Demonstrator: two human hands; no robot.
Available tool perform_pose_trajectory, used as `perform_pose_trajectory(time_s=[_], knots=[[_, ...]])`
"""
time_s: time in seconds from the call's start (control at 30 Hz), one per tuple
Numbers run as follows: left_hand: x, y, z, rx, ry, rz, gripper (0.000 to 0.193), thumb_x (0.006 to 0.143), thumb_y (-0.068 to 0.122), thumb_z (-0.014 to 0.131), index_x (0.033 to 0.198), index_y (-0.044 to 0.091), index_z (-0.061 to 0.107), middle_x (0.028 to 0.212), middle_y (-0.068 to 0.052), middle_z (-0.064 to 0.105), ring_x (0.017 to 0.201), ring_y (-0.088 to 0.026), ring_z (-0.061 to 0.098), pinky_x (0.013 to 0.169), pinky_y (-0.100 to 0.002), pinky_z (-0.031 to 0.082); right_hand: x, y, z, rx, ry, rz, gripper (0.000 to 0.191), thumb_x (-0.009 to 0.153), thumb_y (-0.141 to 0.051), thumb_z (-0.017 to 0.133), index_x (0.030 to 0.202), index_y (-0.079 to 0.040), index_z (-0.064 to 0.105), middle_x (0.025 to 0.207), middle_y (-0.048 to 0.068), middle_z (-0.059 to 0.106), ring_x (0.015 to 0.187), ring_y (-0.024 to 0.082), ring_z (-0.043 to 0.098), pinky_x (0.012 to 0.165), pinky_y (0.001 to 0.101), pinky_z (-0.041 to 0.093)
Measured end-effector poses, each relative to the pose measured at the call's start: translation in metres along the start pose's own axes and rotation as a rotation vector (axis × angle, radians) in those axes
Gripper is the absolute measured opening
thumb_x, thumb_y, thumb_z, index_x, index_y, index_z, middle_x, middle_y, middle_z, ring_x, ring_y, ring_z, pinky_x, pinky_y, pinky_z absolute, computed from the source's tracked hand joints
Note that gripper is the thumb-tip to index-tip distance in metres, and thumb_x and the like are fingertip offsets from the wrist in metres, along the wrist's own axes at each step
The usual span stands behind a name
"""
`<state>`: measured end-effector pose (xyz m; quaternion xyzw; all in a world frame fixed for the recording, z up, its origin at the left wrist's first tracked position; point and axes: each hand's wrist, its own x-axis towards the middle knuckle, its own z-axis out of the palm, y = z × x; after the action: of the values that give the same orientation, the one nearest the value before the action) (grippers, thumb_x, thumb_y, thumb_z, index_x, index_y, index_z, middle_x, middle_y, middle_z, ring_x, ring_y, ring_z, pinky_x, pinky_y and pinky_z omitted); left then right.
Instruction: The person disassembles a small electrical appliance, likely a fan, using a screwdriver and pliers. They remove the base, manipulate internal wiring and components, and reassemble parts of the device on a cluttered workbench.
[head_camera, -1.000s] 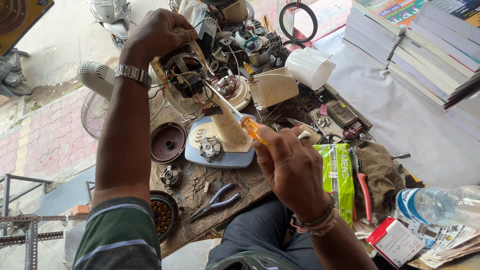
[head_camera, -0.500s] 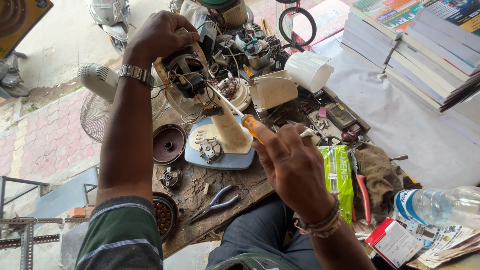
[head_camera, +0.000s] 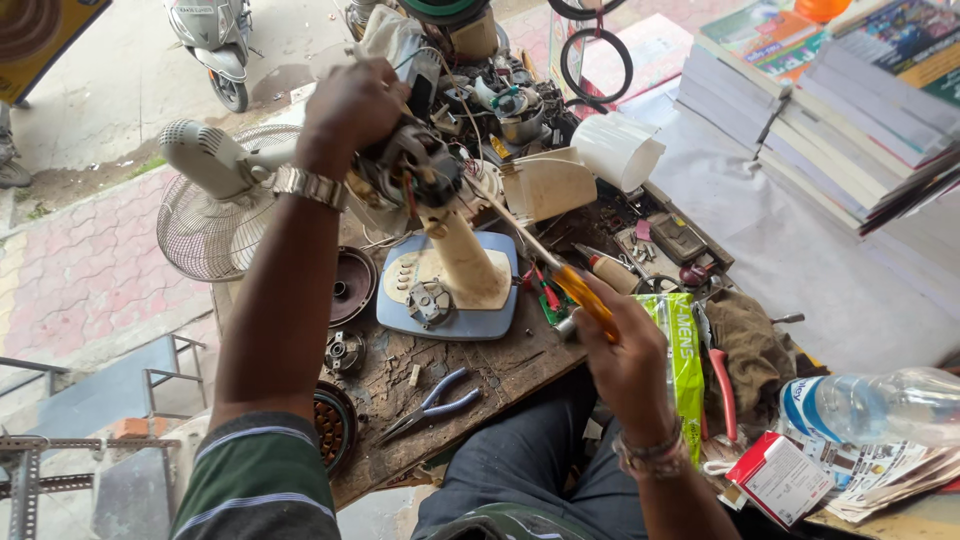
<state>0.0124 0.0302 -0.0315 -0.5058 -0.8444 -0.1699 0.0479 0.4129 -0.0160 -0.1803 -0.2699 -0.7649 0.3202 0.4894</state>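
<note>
My left hand (head_camera: 352, 108) grips the top of a bare fan motor (head_camera: 412, 170) on a cream stand with a blue base (head_camera: 448, 292), set on a worn wooden bench. My right hand (head_camera: 622, 352) holds a screwdriver (head_camera: 560, 272) by its orange handle. Its long metal shaft slants up to the left, and the tip touches the motor just below my left hand.
Blue-handled pliers (head_camera: 432, 404) lie near the bench's front edge, beside round metal motor parts (head_camera: 350, 285). A green packet (head_camera: 682, 360), a plastic bottle (head_camera: 880, 408) and a small red box (head_camera: 778, 478) lie right. Book stacks (head_camera: 850, 110) stand at back right. A caged fan (head_camera: 205, 215) stands left.
My right hand has drawn back toward me and to the right with the screwdriver, its tip staying at the motor. My left hand keeps its grip on the motor.
</note>
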Motion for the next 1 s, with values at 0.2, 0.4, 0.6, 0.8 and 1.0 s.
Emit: perform_pose_trajectory(time_s=[0.2,0.4,0.6,0.8,1.0], knots=[[-0.007,-0.056,-0.011,-0.412,0.063,0.481,0.033,0.113,0.02,0.049,0.137,0.004,0.063,0.127,-0.016,0.069,0.117,-0.024,0.069,0.099,-0.035,0.06,-0.105,0.072,0.007,0.597,0.138,0.69,0.043,0.097,-0.021,0.067,0.136,0.0,0.064,0.085,0.004,0.067,0.06,0.005,0.052,0.049,0.0199,0.041],[-0.049,-0.1,-0.006,-0.643,-0.232,0.006,0.023,0.109,0.015,0.055,0.114,-0.001,0.07,0.101,-0.02,0.073,0.09,-0.028,0.069,0.082,-0.037,0.059,-0.204,0.106,0.015,0.605,0.265,0.978,0.044,0.098,-0.021,0.063,0.137,0.0,0.062,0.083,0.005,0.063,0.062,0.006,0.052,0.047,0.0204,0.04],[-0.093,-0.127,0.013,-1.024,-0.189,0.197,0.022,0.105,0.018,0.06,0.109,-0.002,0.067,0.09,-0.012,0.074,0.08,-0.02,0.076,0.078,-0.034,0.066,-0.228,0.095,0.024,0.658,0.251,0.954,0.05,0.098,-0.021,0.062,0.142,0.0,0.056,0.086,0.007,0.064,0.062,0.007,0.053,0.046,0.021,0.04],[-0.103,-0.124,0.055,-1.222,0.037,0.245,0.02,0.108,0.019,0.062,0.108,0.0,0.065,0.091,-0.009,0.072,0.083,-0.016,0.074,0.078,-0.031,0.065,-0.212,0.081,0.035,0.623,0.116,0.976,0.051,0.097,-0.021,0.061,0.143,0.0,0.055,0.085,0.007,0.064,0.062,0.007,0.053,0.046,0.0218,0.041],[-0.095,-0.123,0.048,-1.059,0.15,0.164,0.023,0.107,0.022,0.064,0.101,0.0,0.063,0.081,-0.007,0.071,0.07,-0.013,0.07,0.063,-0.027,0.059,-0.205,0.08,0.043,0.564,0.022,0.973,0.051,0.096,-0.022,0.063,0.142,-0.001,0.056,0.084,0.005,0.065,0.062,0.006,0.054,0.048,0.0217,0.044]])
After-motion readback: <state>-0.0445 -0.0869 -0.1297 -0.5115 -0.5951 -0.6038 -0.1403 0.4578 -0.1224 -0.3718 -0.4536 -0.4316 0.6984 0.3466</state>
